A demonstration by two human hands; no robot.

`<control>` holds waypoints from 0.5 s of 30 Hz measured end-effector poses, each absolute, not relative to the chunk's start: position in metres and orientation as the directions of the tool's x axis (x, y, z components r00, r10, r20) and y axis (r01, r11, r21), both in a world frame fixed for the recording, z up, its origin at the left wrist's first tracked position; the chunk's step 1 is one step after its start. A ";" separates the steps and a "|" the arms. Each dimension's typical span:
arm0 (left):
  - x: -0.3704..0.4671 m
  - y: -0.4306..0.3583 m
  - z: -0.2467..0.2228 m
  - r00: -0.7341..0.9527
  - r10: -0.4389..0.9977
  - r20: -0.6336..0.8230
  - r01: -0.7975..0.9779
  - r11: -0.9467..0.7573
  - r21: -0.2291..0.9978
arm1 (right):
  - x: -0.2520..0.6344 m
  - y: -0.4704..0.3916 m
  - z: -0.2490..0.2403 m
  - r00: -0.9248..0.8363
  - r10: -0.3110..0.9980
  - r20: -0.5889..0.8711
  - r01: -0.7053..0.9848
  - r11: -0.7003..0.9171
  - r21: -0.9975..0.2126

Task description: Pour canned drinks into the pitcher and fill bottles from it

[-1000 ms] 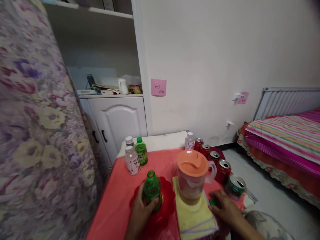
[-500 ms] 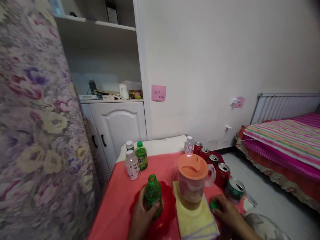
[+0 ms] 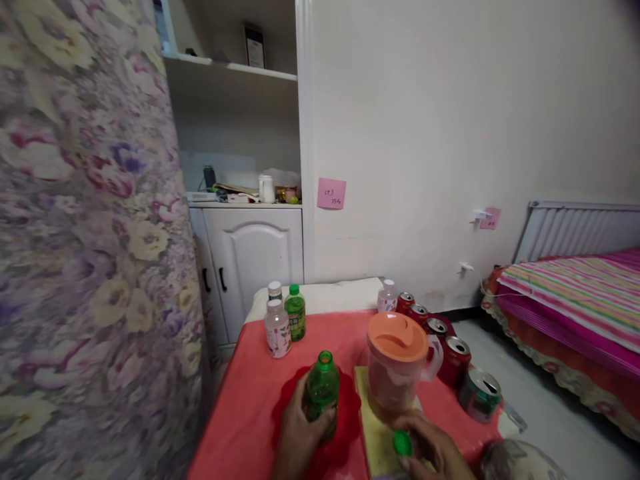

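Green glass or plastic, the uncapped bottle (image 3: 323, 393) is gripped around its body by the left hand (image 3: 300, 440) at the lower centre of the frame, standing upright on a red mat (image 3: 350, 407). A green cap (image 3: 401, 443) is pinched in the right hand (image 3: 433, 450), just below the orange-lidded pitcher (image 3: 397, 367).

— What sort of place is this?
— A home bedroom: striped bed (image 3: 575, 293) at right, radiator (image 3: 575, 227) behind it, white cupboard (image 3: 253, 260) far left, floral curtain (image 3: 85, 253) near left.
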State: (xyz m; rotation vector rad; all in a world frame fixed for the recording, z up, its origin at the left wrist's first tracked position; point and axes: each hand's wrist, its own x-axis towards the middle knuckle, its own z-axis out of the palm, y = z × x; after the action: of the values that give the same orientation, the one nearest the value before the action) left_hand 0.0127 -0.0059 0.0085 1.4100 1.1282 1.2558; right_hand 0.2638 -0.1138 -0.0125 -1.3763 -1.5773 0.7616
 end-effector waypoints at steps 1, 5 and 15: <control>0.013 -0.008 0.009 0.070 0.982 0.177 0.059 -0.181 0.982 | 0.254 -0.108 0.000 0.000 0.971 0.241 0.439 0.216 -0.872; 0.012 -0.012 0.010 0.094 0.973 0.209 0.062 -0.215 0.975 | 0.219 -0.082 0.048 -0.067 0.931 0.360 0.504 0.343 -0.793; 0.013 -0.017 0.009 0.158 0.948 0.276 -0.001 -0.280 0.960 | 0.187 -0.042 0.098 -0.123 0.855 0.504 0.667 0.448 -0.596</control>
State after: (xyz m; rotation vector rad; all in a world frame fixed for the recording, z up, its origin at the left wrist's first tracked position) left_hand 0.0133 -0.0168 0.0095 1.5003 0.9590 1.2795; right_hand 0.1875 -0.0415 0.0982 -1.2880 -1.8590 0.2821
